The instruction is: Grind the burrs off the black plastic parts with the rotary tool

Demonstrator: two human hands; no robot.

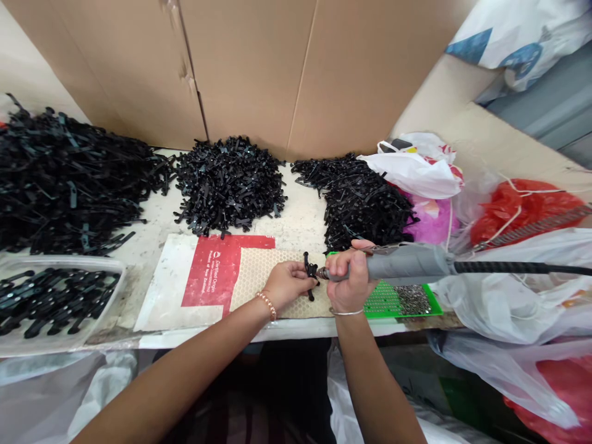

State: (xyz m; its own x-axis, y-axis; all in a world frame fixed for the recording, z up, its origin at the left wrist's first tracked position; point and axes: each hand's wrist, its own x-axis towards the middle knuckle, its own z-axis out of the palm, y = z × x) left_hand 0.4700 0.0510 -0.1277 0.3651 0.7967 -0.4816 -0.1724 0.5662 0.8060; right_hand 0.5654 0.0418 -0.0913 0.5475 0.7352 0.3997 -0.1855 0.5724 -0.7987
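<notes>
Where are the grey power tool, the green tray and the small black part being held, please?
grey power tool (407, 264): head view, on its grey barrel.
green tray (382, 302): head view, on its bare perforated floor.
small black part (309, 270): head view, on its middle, beside the tool tip.

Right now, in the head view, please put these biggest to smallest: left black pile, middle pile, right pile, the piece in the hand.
1. left pile, cut off by the picture's edge.
2. middle pile and right pile: about alike; a bag hides part of the right one.
3. black piece in the left hand.
</notes>
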